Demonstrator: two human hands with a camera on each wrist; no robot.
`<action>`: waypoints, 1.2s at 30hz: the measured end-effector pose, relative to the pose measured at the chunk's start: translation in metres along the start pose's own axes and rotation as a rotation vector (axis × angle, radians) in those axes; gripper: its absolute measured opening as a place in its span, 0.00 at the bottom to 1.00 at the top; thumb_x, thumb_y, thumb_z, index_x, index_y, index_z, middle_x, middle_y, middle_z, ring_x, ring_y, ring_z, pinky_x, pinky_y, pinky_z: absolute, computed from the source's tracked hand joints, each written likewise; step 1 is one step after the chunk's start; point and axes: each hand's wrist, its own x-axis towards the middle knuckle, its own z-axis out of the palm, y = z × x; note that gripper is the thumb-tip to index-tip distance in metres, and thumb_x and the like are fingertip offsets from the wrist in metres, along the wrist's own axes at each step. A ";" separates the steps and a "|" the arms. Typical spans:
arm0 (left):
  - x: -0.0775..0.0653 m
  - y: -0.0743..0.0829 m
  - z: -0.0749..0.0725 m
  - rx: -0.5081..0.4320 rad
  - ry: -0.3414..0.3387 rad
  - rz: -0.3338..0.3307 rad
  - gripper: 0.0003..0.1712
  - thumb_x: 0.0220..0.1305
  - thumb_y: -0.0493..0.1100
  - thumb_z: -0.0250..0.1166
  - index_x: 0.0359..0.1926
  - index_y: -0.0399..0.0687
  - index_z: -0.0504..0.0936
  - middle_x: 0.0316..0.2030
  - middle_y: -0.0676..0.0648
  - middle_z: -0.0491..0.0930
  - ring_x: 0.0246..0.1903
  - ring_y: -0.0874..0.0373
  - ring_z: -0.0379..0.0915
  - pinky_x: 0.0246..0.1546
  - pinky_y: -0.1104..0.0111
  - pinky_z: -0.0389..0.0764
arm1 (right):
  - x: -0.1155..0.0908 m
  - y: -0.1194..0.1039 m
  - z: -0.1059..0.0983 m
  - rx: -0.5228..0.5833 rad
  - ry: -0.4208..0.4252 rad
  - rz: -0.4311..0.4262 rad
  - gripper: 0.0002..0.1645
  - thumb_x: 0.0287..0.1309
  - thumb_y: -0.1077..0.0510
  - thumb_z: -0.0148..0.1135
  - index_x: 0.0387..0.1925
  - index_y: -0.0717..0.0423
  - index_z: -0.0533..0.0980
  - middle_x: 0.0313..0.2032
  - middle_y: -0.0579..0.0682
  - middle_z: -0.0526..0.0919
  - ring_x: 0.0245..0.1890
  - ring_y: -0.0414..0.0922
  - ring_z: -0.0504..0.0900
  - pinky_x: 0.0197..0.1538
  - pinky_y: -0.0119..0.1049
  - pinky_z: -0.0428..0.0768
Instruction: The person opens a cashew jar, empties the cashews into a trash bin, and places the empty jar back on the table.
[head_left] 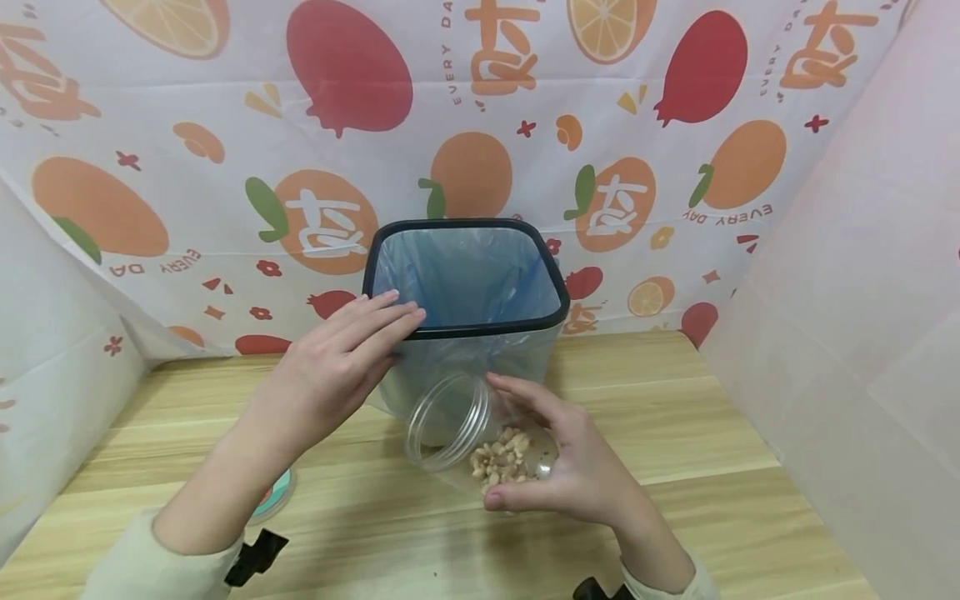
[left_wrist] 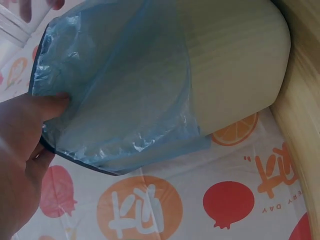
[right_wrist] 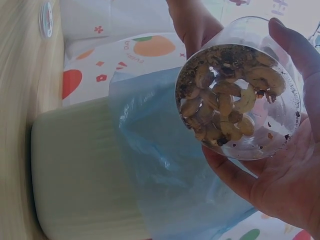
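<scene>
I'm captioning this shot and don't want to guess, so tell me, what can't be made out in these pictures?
Head view: the floor of the bin, hidden behind its front wall.
Head view: part of the round lid, covered by the left forearm.
Left wrist view: most of the jar, cut off by the upper-left corner.
Right wrist view: what the dark specks are; too small to tell.

A small cloth-walled booth point(head_left: 67, 292): fruit-print cloth point(head_left: 480, 179) hangs behind a wood-grain counter point(head_left: 660, 425), and pale sheets point(head_left: 855, 250) close both sides; whether it stands in a home or studio, I cannot tell.
</scene>
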 end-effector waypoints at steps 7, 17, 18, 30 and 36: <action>-0.001 -0.001 0.007 -0.023 0.074 0.019 0.38 0.49 0.26 0.74 0.64 0.43 0.77 0.59 0.42 0.80 0.63 0.43 0.73 0.64 0.47 0.72 | -0.007 -0.004 -0.015 -0.038 0.036 0.102 0.60 0.33 0.52 0.86 0.71 0.40 0.66 0.66 0.42 0.74 0.60 0.46 0.78 0.63 0.43 0.75; -0.001 0.000 0.007 -0.011 0.078 0.024 0.38 0.51 0.25 0.72 0.65 0.43 0.76 0.61 0.42 0.79 0.63 0.43 0.72 0.62 0.45 0.72 | -0.004 -0.017 -0.055 -0.083 0.054 0.097 0.62 0.32 0.60 0.86 0.72 0.43 0.65 0.62 0.45 0.78 0.54 0.46 0.82 0.57 0.47 0.80; -0.001 0.000 0.007 -0.006 0.076 0.026 0.38 0.51 0.26 0.72 0.65 0.43 0.76 0.61 0.42 0.79 0.63 0.42 0.72 0.62 0.44 0.73 | -0.003 -0.019 -0.059 -0.088 0.052 0.100 0.62 0.32 0.61 0.86 0.72 0.43 0.65 0.62 0.45 0.78 0.54 0.47 0.83 0.56 0.46 0.81; -0.003 -0.002 0.006 0.025 0.023 0.001 0.37 0.55 0.28 0.72 0.67 0.44 0.75 0.62 0.42 0.77 0.67 0.44 0.69 0.65 0.47 0.70 | 0.021 -0.028 -0.100 -0.216 0.048 0.076 0.61 0.34 0.65 0.85 0.72 0.39 0.65 0.62 0.43 0.79 0.53 0.44 0.83 0.58 0.35 0.78; -0.005 -0.002 0.006 0.021 0.013 -0.014 0.37 0.55 0.28 0.72 0.67 0.44 0.75 0.62 0.43 0.77 0.67 0.44 0.68 0.66 0.47 0.69 | 0.032 -0.035 -0.107 -0.220 0.029 0.094 0.61 0.36 0.65 0.84 0.72 0.37 0.65 0.62 0.43 0.78 0.54 0.44 0.83 0.55 0.35 0.80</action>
